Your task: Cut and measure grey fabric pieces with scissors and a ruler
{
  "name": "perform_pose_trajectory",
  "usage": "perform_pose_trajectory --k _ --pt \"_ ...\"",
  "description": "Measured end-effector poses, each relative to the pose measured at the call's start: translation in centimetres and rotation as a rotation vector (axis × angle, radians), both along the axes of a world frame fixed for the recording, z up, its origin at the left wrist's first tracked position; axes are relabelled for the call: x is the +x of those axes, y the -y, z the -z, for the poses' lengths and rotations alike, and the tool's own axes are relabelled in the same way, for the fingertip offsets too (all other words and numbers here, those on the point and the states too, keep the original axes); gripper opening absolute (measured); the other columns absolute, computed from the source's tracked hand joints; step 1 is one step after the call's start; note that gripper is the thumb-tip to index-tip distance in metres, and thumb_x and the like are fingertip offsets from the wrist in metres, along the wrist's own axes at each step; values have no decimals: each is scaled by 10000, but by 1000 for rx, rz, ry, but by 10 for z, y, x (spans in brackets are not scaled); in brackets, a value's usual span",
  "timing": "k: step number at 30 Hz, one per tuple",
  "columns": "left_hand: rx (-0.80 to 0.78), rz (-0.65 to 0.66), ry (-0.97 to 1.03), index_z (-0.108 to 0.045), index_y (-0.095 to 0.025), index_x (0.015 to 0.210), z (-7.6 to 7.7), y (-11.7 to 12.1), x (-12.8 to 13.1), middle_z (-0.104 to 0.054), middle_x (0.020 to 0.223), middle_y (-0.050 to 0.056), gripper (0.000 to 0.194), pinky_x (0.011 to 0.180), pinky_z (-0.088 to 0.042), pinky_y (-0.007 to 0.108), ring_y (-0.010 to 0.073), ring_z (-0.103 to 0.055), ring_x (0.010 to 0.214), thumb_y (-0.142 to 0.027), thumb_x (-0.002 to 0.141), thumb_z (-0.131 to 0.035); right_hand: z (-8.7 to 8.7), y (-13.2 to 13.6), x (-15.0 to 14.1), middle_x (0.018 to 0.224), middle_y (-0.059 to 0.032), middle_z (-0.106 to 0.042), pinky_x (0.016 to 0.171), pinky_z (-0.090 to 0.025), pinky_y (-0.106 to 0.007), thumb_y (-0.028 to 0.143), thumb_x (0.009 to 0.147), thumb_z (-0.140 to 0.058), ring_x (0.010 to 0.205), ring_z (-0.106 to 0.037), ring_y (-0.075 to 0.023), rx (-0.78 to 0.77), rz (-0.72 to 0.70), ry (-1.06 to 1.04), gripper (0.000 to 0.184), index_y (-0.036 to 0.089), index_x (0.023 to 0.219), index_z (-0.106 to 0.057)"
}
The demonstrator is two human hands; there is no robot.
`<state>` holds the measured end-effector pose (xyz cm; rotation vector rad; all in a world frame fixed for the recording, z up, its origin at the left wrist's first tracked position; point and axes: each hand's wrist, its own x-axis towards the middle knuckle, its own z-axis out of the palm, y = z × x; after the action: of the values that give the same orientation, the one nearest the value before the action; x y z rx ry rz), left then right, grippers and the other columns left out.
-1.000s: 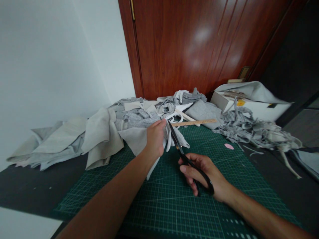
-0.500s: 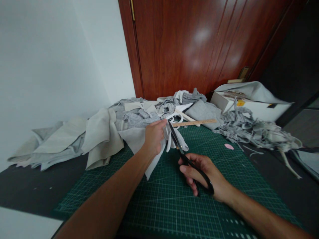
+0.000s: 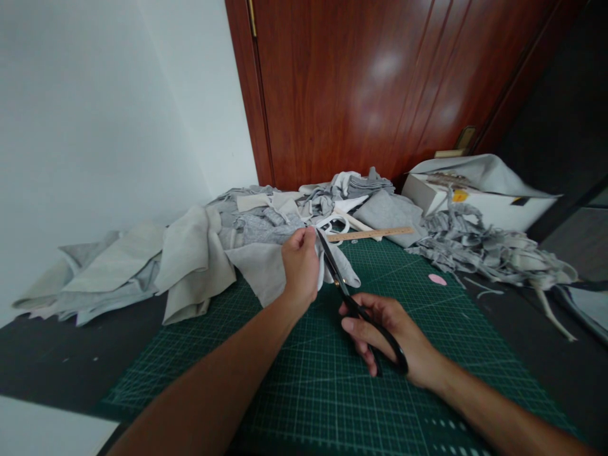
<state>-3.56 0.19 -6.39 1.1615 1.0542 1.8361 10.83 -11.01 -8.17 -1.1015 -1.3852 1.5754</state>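
Note:
Over the green cutting mat (image 3: 285,405), my left hand (image 3: 301,263) pinches a piece of light grey fabric (image 3: 263,272), which hangs to both sides of the fingers. Black-handled scissors (image 3: 338,282) are in my right hand (image 3: 384,329), with thumb and fingers through the handle loops. Their blades point away from me, the tips at the fabric beside my left fingertips. Whether the blades are fully closed is hard to see. Part of the fabric is hidden behind my left hand.
Grey and cream cloth pieces (image 3: 185,253) are heaped at left and back. A wooden ruler (image 3: 375,234) and white-handled scissors (image 3: 339,223) lie behind my hands. On the right are a tangle of fabric strips (image 3: 503,250), a white box (image 3: 494,206) and a pink oval piece (image 3: 437,279).
My left hand has turned more upright and shifted slightly right, and the fabric's lower point has lifted out of sight behind it. The right hand and scissors have barely moved.

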Motion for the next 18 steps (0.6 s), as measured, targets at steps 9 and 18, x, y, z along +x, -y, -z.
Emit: perform_pose_trajectory --k 9,18 --pt "129 -142 -104 -673 -200 793 -2 3 1 -624 733 -18 275 690 -409 275 152 -545 718 -369 998 -603 -1 4 -5 509 106 -581 351 -468 -179 692 736 -874 354 -502 -70 29 -30 -27 637 182 981 -582" --pt "162 -165 -116 -706 -208 881 1 6 5 -690 805 -9 241 755 -454 276 159 -609 774 -383 1010 -604 1 5 -5 553 86 -590 379 -492 -188 754 796 -801 383 -535 -76 98 -51 -72 657 177 1004 -565"
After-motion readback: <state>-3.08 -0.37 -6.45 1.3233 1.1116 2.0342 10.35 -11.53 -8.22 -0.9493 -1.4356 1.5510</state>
